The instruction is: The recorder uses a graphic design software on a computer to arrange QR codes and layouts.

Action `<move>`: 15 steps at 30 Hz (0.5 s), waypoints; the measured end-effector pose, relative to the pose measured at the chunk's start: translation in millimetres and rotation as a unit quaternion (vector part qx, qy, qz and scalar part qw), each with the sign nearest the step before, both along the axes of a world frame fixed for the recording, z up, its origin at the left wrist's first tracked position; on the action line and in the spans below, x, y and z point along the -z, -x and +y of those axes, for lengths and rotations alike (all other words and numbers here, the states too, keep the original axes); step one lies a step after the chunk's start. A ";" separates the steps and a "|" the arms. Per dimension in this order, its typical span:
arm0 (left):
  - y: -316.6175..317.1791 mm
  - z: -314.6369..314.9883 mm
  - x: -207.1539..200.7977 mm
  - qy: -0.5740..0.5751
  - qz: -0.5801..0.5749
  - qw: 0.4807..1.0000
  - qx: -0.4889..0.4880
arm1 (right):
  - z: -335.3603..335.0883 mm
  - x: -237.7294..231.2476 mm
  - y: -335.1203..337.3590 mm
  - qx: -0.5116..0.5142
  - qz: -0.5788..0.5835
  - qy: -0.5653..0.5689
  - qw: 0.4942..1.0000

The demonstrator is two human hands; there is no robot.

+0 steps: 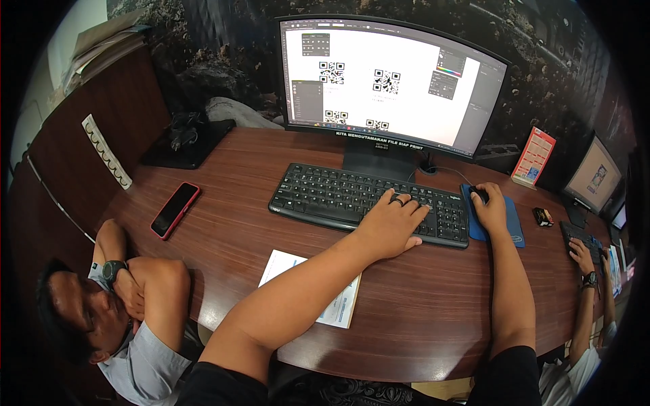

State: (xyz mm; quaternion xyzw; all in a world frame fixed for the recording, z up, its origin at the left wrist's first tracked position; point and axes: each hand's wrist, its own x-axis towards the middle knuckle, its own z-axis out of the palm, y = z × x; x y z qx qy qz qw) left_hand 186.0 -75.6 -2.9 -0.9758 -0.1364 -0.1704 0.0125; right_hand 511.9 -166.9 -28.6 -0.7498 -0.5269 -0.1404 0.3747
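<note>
My left hand lies over the right part of a black keyboard, its fingers spread on the keys and a dark ring on one finger. Just to the right, my right hand is curled over a black computer mouse, which it partly hides. Under the mouse is a blue mouse pad. Behind the keyboard stands a wide monitor, showing a white page with several square black-and-white codes and dark tool panels. A printed paper lies partly beneath my left forearm.
On the left, a phone in a red case lies near a seated person with folded arms. A black stand base sits farther back. Right of the monitor are a red desk calendar, a small black box and another person's hand at a second keyboard.
</note>
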 end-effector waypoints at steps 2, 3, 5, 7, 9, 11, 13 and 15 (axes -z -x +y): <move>0.4 0.6 0.4 -0.001 -0.001 1.000 0.000 | 0.0 -1.3 2.6 0.001 0.001 0.001 1.000; 0.1 0.8 0.6 -0.002 -0.002 1.000 0.001 | -0.1 -1.6 3.3 0.002 0.003 0.001 1.000; -0.3 0.4 0.3 0.000 0.000 1.000 0.000 | 0.1 0.4 1.6 0.000 0.003 -0.002 1.000; 0.2 -0.1 -0.6 0.002 0.001 1.000 0.000 | -0.1 0.8 0.4 -0.002 0.001 -0.006 1.000; -0.3 -0.5 -1.7 0.005 0.008 1.000 -0.001 | -0.2 1.5 -0.1 0.000 0.004 -0.007 1.000; -0.2 -0.7 -2.8 0.009 0.012 1.000 -0.004 | 0.3 2.4 -1.7 -0.001 0.004 -0.006 1.000; 0.2 -0.4 -2.8 0.013 0.016 1.000 -0.008 | 0.4 3.1 -2.6 -0.002 0.003 -0.004 1.000; 0.3 0.2 -1.9 0.010 0.008 1.000 0.000 | 0.7 2.9 -1.3 -0.003 0.007 -0.005 1.000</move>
